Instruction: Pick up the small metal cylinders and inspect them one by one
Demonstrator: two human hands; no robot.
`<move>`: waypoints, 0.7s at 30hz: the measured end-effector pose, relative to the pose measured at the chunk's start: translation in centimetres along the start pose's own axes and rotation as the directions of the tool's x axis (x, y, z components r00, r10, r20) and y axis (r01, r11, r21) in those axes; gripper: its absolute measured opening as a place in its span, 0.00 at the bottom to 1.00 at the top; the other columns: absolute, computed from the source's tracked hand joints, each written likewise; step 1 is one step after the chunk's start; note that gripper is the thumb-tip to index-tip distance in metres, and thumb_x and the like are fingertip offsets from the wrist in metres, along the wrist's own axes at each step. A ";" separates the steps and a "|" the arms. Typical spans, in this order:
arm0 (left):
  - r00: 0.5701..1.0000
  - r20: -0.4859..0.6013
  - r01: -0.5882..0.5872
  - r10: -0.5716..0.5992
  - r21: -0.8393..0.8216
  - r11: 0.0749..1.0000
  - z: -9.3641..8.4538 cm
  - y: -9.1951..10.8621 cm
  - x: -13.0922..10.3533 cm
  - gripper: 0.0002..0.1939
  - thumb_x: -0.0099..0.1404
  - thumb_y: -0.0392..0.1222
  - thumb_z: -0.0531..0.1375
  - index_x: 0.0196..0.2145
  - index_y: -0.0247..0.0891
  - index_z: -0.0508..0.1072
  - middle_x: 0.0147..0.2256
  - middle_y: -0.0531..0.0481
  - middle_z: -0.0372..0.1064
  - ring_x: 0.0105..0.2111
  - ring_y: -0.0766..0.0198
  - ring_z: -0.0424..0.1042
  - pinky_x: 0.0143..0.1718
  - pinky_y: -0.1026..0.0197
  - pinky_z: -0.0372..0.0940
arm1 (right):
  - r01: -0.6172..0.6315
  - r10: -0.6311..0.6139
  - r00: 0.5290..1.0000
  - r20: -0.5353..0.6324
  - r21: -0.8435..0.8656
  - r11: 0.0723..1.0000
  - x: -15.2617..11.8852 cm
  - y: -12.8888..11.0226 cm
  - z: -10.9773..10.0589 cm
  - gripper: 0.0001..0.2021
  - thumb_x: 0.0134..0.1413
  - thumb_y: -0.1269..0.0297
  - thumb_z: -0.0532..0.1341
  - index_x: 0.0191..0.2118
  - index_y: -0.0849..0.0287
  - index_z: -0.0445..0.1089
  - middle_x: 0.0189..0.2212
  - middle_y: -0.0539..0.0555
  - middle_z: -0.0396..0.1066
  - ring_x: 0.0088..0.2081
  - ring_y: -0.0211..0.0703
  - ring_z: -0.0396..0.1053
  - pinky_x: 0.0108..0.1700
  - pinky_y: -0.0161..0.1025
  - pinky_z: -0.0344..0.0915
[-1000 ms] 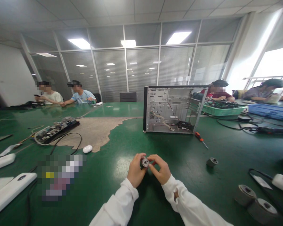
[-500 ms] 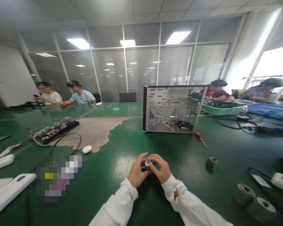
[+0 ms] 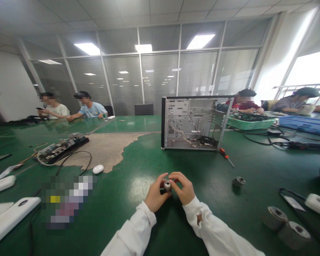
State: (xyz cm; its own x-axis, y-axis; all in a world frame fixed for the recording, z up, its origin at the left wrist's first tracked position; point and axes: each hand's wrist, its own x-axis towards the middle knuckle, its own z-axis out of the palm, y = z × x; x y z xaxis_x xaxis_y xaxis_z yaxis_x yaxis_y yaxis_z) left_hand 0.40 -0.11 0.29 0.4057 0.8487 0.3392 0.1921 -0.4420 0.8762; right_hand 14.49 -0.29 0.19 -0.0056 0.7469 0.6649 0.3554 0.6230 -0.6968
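Note:
In front of me a small silvery metal cylinder (image 3: 168, 187) with a dark hole in its top stands upright between my hands. My left hand (image 3: 154, 197) grips its side between thumb and fingers. The thumb and fingertips of my right hand (image 3: 185, 188) close at the cylinder's upper right edge; anything smaller between them is too hidden to make out. To the right, a similar short metal cylinder (image 3: 239, 182) lies on the green table (image 3: 138, 227). Two larger metal cylinders (image 3: 294, 234) stand close together near the lower right.
An open computer case (image 3: 192, 122) stands ahead, with an orange-handled screwdriver (image 3: 226, 156) beside it. A green basket (image 3: 252, 123) and blue crate (image 3: 304, 124) are far right. On the left lie a circuit board (image 3: 64, 147), a white mouse-like object (image 3: 98, 169) and white devices (image 3: 13, 217). Several people sit beyond.
My right thumb and fingers have shifted off the cylinder's top towards its right edge, showing more of the cylinder. My left hand has stayed about where it was.

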 end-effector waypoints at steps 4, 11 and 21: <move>0.992 -0.114 0.049 -0.045 0.034 0.998 -0.5 -1.2 0.3 0.32 0.45 0.26 0.56 0.49 0.40 0.55 0.38 0.49 0.65 0.37 0.65 0.66 0.41 0.60 0.60 | -0.086 0.088 0.996 0.022 -0.101 0.991 0.2 1.9 -0.5 0.06 0.46 0.65 0.54 0.29 0.58 0.67 0.30 0.53 0.65 0.29 0.38 0.63 0.30 0.35 0.62; 0.948 -0.309 0.107 -0.077 0.082 0.991 -1.9 -3.0 0.8 0.29 0.46 0.29 0.56 0.47 0.39 0.57 0.39 0.48 0.64 0.38 0.64 0.65 0.42 0.58 0.59 | -0.103 0.182 0.954 0.237 -0.308 0.946 0.2 4.1 -0.9 0.07 0.45 0.65 0.54 0.28 0.59 0.68 0.24 0.51 0.66 0.25 0.36 0.62 0.28 0.34 0.60; 0.953 -0.292 0.119 -0.077 0.128 0.985 -2.0 -2.5 0.9 0.33 0.42 0.24 0.53 0.49 0.37 0.57 0.43 0.46 0.62 0.44 0.61 0.62 0.48 0.58 0.53 | -0.046 0.230 0.926 0.299 -0.517 0.855 0.7 7.5 -2.9 0.16 0.38 0.78 0.51 0.35 0.58 0.67 0.32 0.54 0.65 0.35 0.39 0.62 0.40 0.37 0.59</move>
State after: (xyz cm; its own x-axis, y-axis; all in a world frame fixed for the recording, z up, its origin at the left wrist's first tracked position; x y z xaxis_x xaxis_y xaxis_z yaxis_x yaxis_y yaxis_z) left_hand -1.54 2.36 -0.89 0.1109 0.9280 0.3557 0.3522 -0.3714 0.8591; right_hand 19.91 4.24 -3.82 -0.2026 0.9046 0.3750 0.7871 0.3782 -0.4872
